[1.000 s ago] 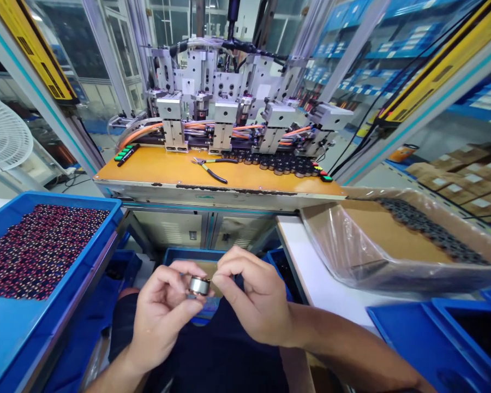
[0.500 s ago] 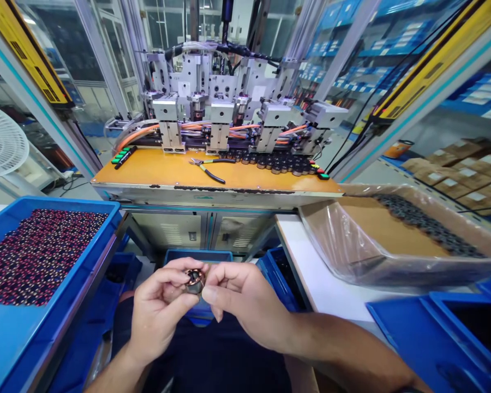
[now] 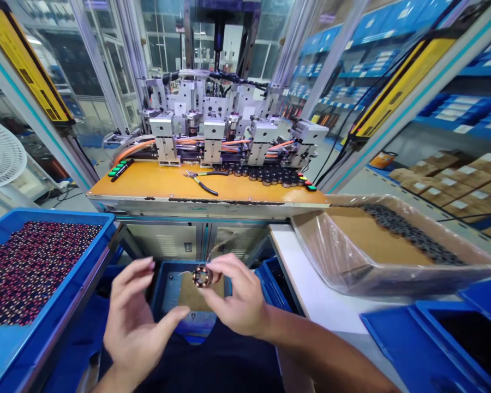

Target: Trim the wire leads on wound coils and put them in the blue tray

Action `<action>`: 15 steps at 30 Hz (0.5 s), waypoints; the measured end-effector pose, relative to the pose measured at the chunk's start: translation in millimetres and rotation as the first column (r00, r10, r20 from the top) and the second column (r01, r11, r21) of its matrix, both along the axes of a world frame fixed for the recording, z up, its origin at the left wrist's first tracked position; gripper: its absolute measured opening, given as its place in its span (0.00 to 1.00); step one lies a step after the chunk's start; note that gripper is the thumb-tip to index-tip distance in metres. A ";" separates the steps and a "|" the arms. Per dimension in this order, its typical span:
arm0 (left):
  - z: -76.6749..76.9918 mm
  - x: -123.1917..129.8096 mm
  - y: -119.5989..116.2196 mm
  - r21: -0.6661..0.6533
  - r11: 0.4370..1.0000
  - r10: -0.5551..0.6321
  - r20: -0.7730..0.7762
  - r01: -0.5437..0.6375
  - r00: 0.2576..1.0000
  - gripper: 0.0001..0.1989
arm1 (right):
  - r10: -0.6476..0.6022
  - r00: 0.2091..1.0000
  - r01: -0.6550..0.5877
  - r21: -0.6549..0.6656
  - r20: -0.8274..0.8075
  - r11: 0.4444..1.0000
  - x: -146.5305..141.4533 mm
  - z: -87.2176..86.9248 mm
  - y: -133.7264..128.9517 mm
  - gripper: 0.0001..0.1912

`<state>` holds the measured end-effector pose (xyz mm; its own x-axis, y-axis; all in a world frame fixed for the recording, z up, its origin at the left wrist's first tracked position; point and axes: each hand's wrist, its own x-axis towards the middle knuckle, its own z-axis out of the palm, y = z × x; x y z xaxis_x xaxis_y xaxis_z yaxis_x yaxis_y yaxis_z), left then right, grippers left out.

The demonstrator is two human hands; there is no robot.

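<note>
A small ring-shaped motor stator with copper windings is pinched between the thumb and fingers of my right hand. Its round open face is turned toward me. To the left of it, my left hand is apart from the part, thumb and fingers spread with nothing between them. Below the stator, a blue bin in front of my lap has a brown cardboard piece in it.
A blue tray at left holds many small red-and-copper parts. On the orange bench lie pliers, markers and dark round parts before a clamping machine. A plastic-lined box with grey parts stands right.
My left hand has let go of the stator and drawn away leftward, opening. The stator now sits in my right hand, its open face turned to me. The camera view has tilted slightly upward.
</note>
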<state>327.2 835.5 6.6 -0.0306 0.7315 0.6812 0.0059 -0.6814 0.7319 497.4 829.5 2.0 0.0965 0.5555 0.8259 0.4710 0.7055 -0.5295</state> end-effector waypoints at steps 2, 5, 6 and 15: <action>2.3 0.9 -6.2 0.129 0.989 0.099 -0.172 -0.077 0.980 0.30 | -0.114 0.989 0.101 0.136 0.096 0.986 3.2 -5.4 3.7 0.11; 6.2 5.3 -13.6 0.127 0.991 0.087 -0.378 -0.041 0.922 0.28 | -0.122 0.976 0.080 0.230 0.178 0.970 6.0 -14.0 5.4 0.13; 7.7 7.1 -14.5 0.116 0.992 0.090 -0.395 -0.047 0.914 0.27 | -0.121 0.972 0.066 0.259 0.200 0.964 6.4 -16.5 5.2 0.14; 12.3 1.0 -5.7 0.051 0.998 -0.005 -0.455 0.031 0.891 0.20 | 0.038 0.975 -0.065 0.114 0.220 0.991 6.9 -2.5 -8.5 0.14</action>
<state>328.2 829.9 19.0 0.3043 0.6900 0.6567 0.3162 -0.7235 0.6137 504.2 821.0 -0.4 -0.1181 0.4507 0.8849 0.5266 0.7839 -0.3290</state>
